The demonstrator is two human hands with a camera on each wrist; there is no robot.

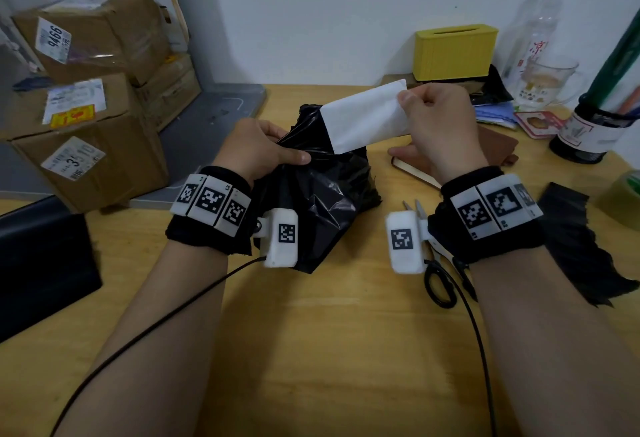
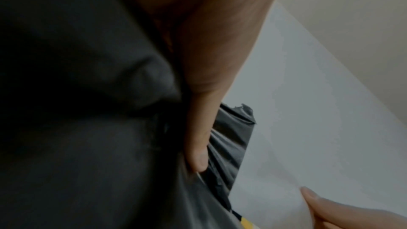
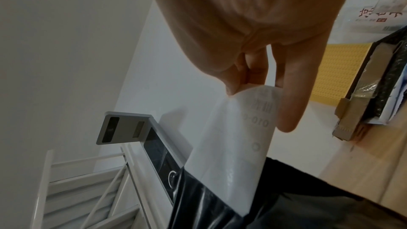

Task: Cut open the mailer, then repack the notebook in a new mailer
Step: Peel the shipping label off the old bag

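Looking down from the head camera, a wooden desk [image 1: 346, 350] meets a plain white wall, with taped cardboard parcels [image 1: 90, 97] stacked at the left and a yellow slotted box [image 1: 455, 50], a clear bottle and a glass mug [image 1: 547, 81] at the back right. A crumpled black plastic mailer [image 1: 322, 194] sits at the centre. The left hand [image 1: 256, 149] grips its bunched upper edge, thumb pressed across the folds. The right hand [image 1: 440, 121] pinches the corner of a white label sheet [image 1: 367, 118] between thumb and curled fingers, the sheet's other end meeting the mailer. The brown notebook [image 1: 485, 152] lies flat on the desk behind the right hand, just beside the mailer. Scissors [image 1: 436, 263] lie under the right wrist, and a torn black strip [image 1: 581, 246] lies farther right.

From the left wrist, dark plastic fills most of the frame, one fingertip [image 2: 199, 158] is dug into the pleats, and the sheet's blank side spreads to the right.

From the right wrist, faint reversed print shows through the sheet [image 3: 237, 138], a white louvred rack [image 3: 88, 189] stands below, and the little finger points straight down.
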